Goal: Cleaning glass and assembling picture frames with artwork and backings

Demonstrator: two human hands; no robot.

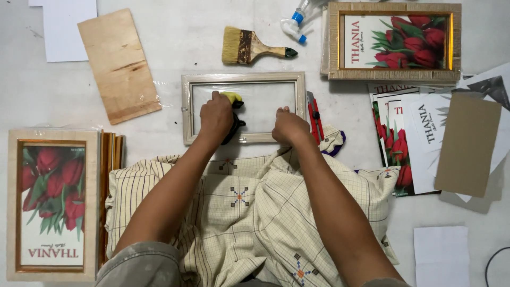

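Two bare hands work over an empty frame (243, 78) lying flat on the pale floor (175, 37) just beyond the person's lap, which is draped in a checked cloth (255, 207). Far left, a framed tulip print (52, 204) lies flat, with a stack of more frames (111, 159) on edge just beside it. Above that, a plywood board (119, 65) lies tilted, near a white sheet (69, 26) at the top edge.

Next comes the left hand (216, 118), resting on the frame's glass near its left side; its fingers are curled together, clamped on a yellow-and-black tool (234, 109) whose yellow tip shows past the knuckles and whose dark body hangs below the palm. What kind of tool it is cannot be told. Beyond the frame, a paintbrush (255, 48) lies with its bristles pointing left, and a spray bottle (294, 22) sits just right of it.

The right hand (288, 126) presses on the frame's lower rail near the right corner, fingers bent and close together, holding nothing. Just right of the frame lies a red cutter (314, 114), touching a small rag (333, 142).

Further right, another framed print (394, 41) lies at the top, with loose prints (401, 143) fanned below it, a brown card (467, 143) over them, and a white sheet (441, 255) at the bottom.
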